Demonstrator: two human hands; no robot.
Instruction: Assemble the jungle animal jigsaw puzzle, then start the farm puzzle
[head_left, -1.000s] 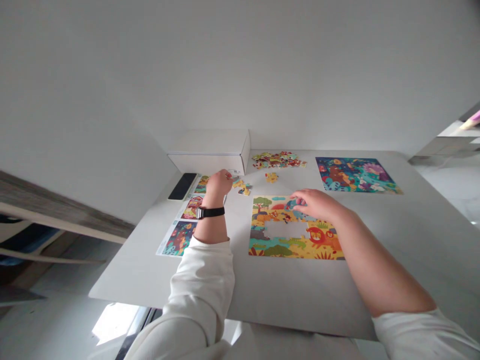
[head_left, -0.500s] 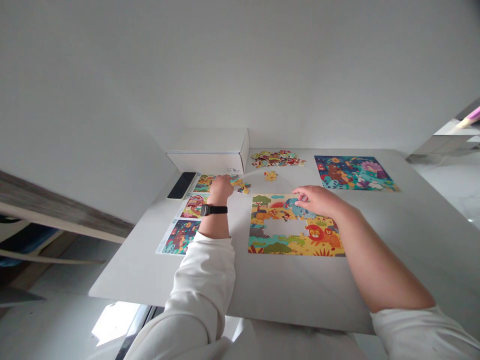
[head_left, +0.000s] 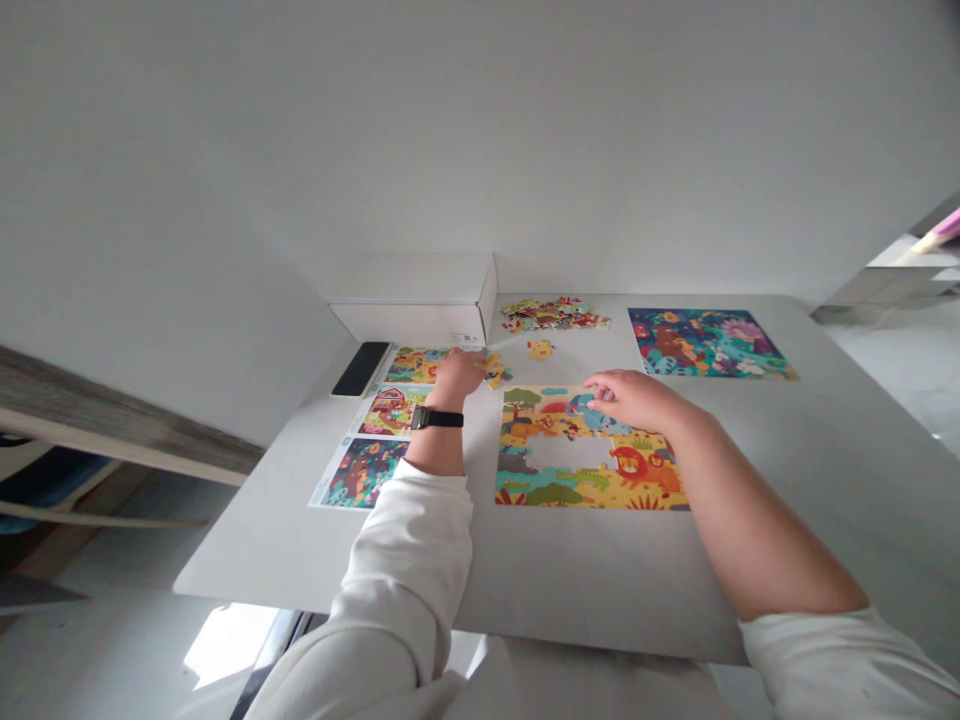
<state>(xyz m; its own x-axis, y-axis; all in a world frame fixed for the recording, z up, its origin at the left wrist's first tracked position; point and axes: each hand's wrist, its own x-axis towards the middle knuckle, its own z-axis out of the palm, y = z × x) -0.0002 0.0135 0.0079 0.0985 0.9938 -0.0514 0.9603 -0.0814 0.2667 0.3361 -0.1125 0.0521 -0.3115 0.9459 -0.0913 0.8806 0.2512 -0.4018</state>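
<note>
My left hand (head_left: pixel 459 373), with a dark watch above its wrist, is at the upper end of a picture sheet. Its fingers are curled against a small cluster of yellow puzzle pieces (head_left: pixel 496 371); the fingertips are partly hidden. Over the top edge of a partly assembled animal jigsaw puzzle (head_left: pixel 555 494), my right hand (head_left: pixel 634 395) hovers or rests near the blue elephant. Its thumb and fingers are bent but apart, with nothing visible between them. A gap in the puzzle's middle shows the white table. One loose yellow puzzle piece (head_left: pixel 541 349) lies beyond the puzzle.
Picture sheets (head_left: pixel 386 412) run down the left side, beside a black phone (head_left: pixel 361 369). A white box (head_left: pixel 409 320) stands behind them against the wall. Mixed puzzle pieces (head_left: pixel 555 314) are heaped at the back. A finished dark-blue puzzle (head_left: pixel 705 345) lies at the back right.
My left hand has moved a little to the right, off part of the picture sheet, and the yellow pieces by its fingers have shifted right with it. My right hand has stayed put.
</note>
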